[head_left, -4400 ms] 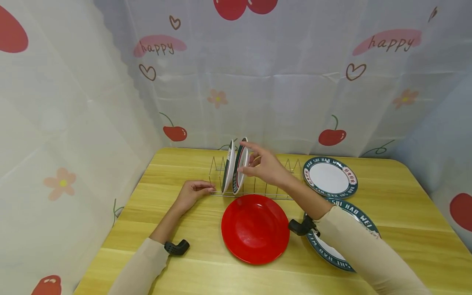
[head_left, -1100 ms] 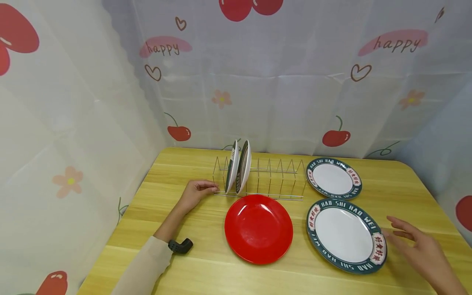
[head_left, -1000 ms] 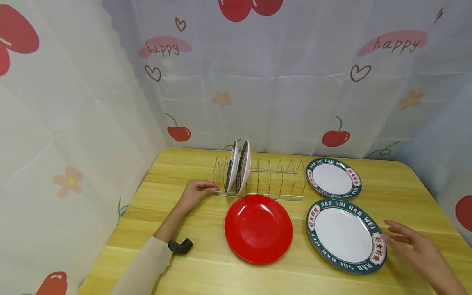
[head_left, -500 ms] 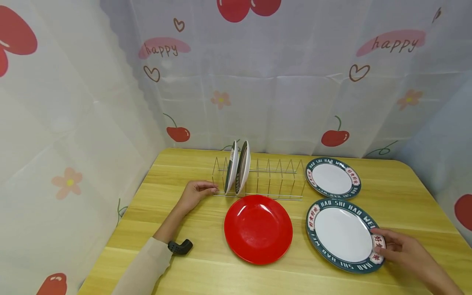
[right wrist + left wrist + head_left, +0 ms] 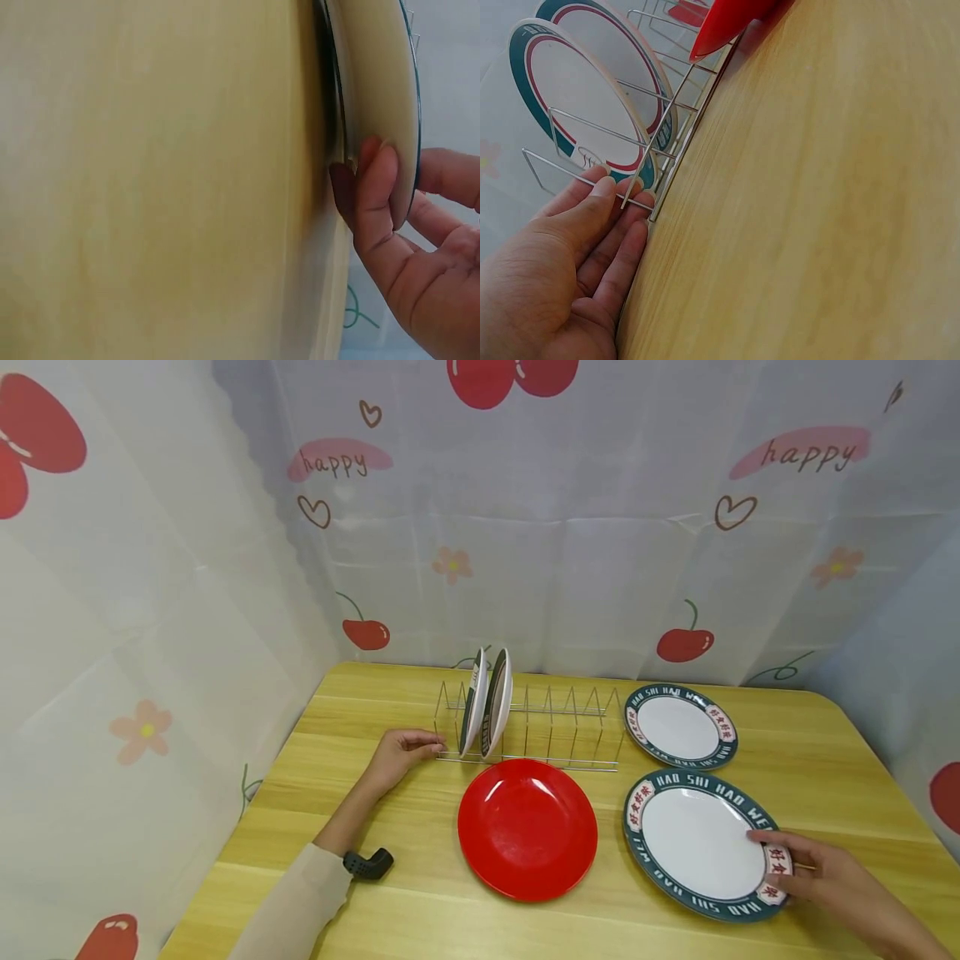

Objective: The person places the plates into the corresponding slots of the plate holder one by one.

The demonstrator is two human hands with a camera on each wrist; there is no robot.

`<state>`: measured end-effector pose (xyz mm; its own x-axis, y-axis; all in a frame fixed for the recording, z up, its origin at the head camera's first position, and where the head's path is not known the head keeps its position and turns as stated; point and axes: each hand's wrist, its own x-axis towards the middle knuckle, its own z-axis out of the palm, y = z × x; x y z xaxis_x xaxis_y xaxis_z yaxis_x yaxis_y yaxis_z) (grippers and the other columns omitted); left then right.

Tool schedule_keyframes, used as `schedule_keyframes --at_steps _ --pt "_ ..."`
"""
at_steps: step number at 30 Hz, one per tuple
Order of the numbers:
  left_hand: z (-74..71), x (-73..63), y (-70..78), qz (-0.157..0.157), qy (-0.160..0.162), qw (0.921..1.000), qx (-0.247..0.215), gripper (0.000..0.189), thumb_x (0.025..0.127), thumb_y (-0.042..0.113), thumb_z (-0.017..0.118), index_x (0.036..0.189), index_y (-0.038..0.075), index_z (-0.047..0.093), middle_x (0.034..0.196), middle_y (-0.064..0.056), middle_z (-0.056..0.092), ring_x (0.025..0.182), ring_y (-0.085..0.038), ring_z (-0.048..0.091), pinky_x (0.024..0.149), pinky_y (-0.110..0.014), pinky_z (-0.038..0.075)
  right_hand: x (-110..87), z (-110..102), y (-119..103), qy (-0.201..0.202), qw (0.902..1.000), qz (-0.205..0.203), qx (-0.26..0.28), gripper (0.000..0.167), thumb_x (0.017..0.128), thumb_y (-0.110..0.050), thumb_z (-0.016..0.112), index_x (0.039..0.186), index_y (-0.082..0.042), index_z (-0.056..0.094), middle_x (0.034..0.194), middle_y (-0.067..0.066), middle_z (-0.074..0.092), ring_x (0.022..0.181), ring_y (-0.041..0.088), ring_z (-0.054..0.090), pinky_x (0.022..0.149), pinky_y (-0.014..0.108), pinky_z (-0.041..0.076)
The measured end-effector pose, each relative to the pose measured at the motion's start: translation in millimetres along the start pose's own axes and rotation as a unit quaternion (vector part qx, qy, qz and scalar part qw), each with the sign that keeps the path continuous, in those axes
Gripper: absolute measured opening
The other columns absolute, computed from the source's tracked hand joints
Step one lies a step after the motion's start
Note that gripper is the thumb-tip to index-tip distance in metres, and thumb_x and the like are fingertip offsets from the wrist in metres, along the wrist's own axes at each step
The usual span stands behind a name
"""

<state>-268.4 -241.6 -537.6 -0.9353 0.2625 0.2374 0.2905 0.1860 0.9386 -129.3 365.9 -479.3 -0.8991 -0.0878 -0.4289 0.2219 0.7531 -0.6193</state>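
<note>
My right hand (image 5: 832,878) pinches the right rim of a large white plate (image 5: 697,843) with a dark green lettered border, thumb on top and fingers underneath. In the right wrist view the plate's pale underside (image 5: 379,67) is tipped up, and a second dark rim (image 5: 339,82) shows beneath it. My left hand (image 5: 396,760) grips the left end of a wire dish rack (image 5: 585,767), thumb and fingertips at the end wire. Two green-bordered plates stand on edge in the rack's left slots, a left one (image 5: 472,706) and a right one (image 5: 498,706).
A red plate (image 5: 528,831) lies flat right in front of the rack. Behind the large plate, a smaller green-bordered plate (image 5: 678,727) lies at the back right. A printed curtain (image 5: 570,568) hangs along the table's far edge.
My right hand has left the plate in the rack, come round to the large plate's right side, and moved in to pinch its rim. My left hand stays at the rack's end.
</note>
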Motion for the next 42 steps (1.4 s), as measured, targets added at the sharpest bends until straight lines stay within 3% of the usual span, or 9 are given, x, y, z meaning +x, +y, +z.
schedule_keyframes --at_steps 6,11,14,19,23,25,33,36,42 --pt "0.8 -0.1 -0.2 0.009 0.0 1.0 -0.002 0.018 0.091 0.008 0.076 0.107 -0.001 0.078 0.101 -0.011 0.077 0.092 -0.017 0.075 0.08 -0.028 0.061 -6.2 -5.1 -1.9 -0.024 0.9985 -0.013 0.048 0.067 0.101 -0.034 0.065 0.154 -0.001 0.04 0.145 0.037 0.034 0.105 0.023 0.049 0.072 0.022 0.049" --pt "0.6 0.1 -0.6 0.009 -0.003 1.0 0.0 0.018 0.091 0.009 0.077 0.106 0.0 0.079 0.101 -0.01 0.078 0.093 -0.017 0.074 0.081 -0.028 0.061 -10.7 -7.6 -2.6 -0.03 0.9935 -0.02 0.107 0.061 0.102 -0.031 0.063 0.156 -0.014 0.041 0.132 0.023 0.038 0.092 0.013 0.048 0.066 0.028 0.045" --pt "0.1 -0.1 -0.2 0.008 -0.003 1.0 0.001 0.018 0.091 0.01 0.077 0.106 0.001 0.079 0.101 -0.01 0.078 0.093 -0.017 0.074 0.081 -0.028 0.061 -12.8 -7.8 -3.8 -0.039 0.9897 -0.026 0.135 0.058 0.104 -0.027 0.06 0.158 -0.022 0.04 0.139 0.026 0.033 0.094 0.013 0.05 0.07 0.026 0.049" --pt "0.4 -0.4 -0.1 0.003 -0.004 1.0 -0.004 0.018 0.091 0.009 0.076 0.107 0.0 0.079 0.102 -0.012 0.077 0.094 -0.019 0.075 0.082 -0.029 0.061 -13.9 -8.7 -9.1 -0.058 0.9879 -0.016 0.143 0.061 0.106 -0.029 0.056 0.161 -0.031 0.03 0.16 0.037 0.004 0.113 0.023 0.05 0.087 0.031 0.057" --pt "0.8 -0.6 1.0 -0.002 -0.005 0.9999 -0.009 0.02 0.091 0.009 0.076 0.107 -0.002 0.078 0.103 -0.016 0.076 0.093 -0.019 0.075 0.081 -0.028 0.061 -15.2 -8.5 -14.4 -0.059 0.9875 -0.009 0.146 0.068 0.106 -0.03 0.055 0.164 -0.03 0.019 0.161 0.038 -0.004 0.123 0.04 0.043 0.094 0.048 0.057" --pt "0.9 -0.7 1.3 -0.006 -0.004 0.9999 -0.012 0.02 0.091 0.008 0.076 0.108 -0.003 0.077 0.104 -0.017 0.076 0.093 -0.018 0.075 0.081 -0.027 0.061 -16.4 -8.1 -17.1 -0.055 0.9857 -0.013 0.159 0.071 0.106 -0.03 0.054 0.164 -0.031 0.014 0.162 0.035 -0.007 0.125 0.042 0.041 0.094 0.049 0.057" --pt "1.2 -0.9 -0.2 -0.01 -0.002 0.9998 -0.02 0.019 0.092 0.002 0.074 0.108 -0.008 0.075 0.104 -0.02 0.075 0.091 -0.018 0.075 0.08 -0.029 0.061 -20.4 -4.8 -18.7 -0.03 0.967 -0.067 0.244 0.069 0.111 -0.019 0.045 0.164 -0.038 0.005 0.166 0.019 -0.022 0.099 0.002 0.053 0.084 0.032 0.061" --pt "1.1 -1.4 0.3 -0.011 0.0 0.9998 -0.019 0.019 0.091 0.006 0.075 0.107 -0.005 0.077 0.103 -0.017 0.076 0.09 -0.017 0.075 0.08 -0.029 0.061 -21.8 -3.8 -19.8 -0.015 0.9683 -0.075 0.238 0.068 0.111 -0.019 0.045 0.164 -0.038 0.006 0.166 0.016 -0.014 0.097 0.0 0.053 0.083 0.033 0.061" --pt "0.2 -1.0 -3.5 0.0 -0.003 0.9999 -0.016 0.019 0.092 0.008 0.075 0.108 -0.003 0.077 0.103 -0.012 0.077 0.092 -0.019 0.075 0.081 -0.03 0.061 -27.2 -3.2 -25.5 0.014 0.9681 -0.078 0.238 0.067 0.11 -0.019 0.046 0.163 -0.038 0.01 0.162 -0.01 0.002 0.095 0.001 0.054 0.08 0.032 0.061"
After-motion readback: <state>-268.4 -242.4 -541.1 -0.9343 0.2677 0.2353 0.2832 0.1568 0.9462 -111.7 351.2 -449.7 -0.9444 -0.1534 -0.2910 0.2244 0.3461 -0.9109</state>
